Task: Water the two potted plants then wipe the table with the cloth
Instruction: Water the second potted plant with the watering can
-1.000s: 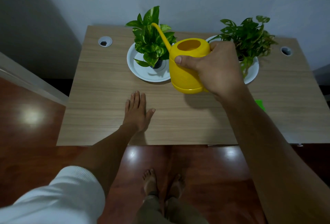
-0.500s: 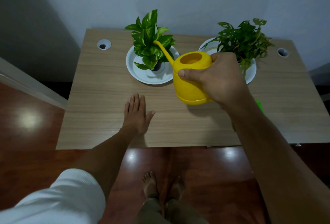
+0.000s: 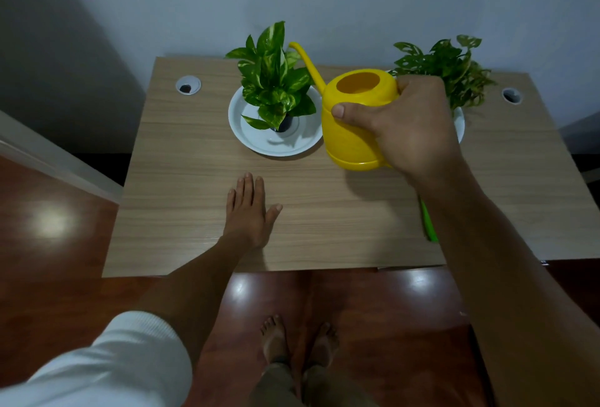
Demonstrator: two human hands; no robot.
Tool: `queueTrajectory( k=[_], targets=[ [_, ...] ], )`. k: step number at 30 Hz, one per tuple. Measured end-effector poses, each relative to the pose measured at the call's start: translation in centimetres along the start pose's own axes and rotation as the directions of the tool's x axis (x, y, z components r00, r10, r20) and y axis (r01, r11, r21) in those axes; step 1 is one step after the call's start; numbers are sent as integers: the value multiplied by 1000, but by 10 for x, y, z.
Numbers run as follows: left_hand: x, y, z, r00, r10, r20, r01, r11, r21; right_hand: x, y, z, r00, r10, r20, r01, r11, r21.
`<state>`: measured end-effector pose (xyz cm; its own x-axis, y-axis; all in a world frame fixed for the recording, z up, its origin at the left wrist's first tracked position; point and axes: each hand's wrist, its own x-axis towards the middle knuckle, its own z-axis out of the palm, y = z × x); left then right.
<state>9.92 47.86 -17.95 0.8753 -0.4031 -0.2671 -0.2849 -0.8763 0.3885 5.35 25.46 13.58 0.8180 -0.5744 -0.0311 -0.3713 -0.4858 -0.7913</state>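
The right hand grips the yellow plastic watering can at centre frame, its spout beside the broad-leaved potted plant, while the left hand lies open and flat on the wooden desk; watering looks underway, and tipping comes next.

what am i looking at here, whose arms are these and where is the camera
There is no machine here. A person wears one camera on the head, looking down, so you see their own arms and bare feet.

The left hand rests flat and open on the wooden table. The right hand grips a yellow watering can, its fingers wrapped round the body, with the spout near the left plant.

On the table stand two potted plants, each on a white plate: the left plant and the right plant, partly hidden by the hand. A green thing, mostly behind the right arm, lies near the front edge; I cannot tell what it is.
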Motion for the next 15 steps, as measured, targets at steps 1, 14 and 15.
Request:
queueTrajectory(
  k=[1,14,15],
  targets=[
    [0,-1,1,1000,3,-5,-3,1000,3,1,-2,1,1000,6,-4,-6,1000,7],
    [1,0,0,1000,4,4,-4,1000,7,7,-15,14,999,-30,36,29,999,27],
    [1,0,0,1000,5,5,-5,1000,6,8,-14,14,999,-29,34,28,999,24]
  ],
)
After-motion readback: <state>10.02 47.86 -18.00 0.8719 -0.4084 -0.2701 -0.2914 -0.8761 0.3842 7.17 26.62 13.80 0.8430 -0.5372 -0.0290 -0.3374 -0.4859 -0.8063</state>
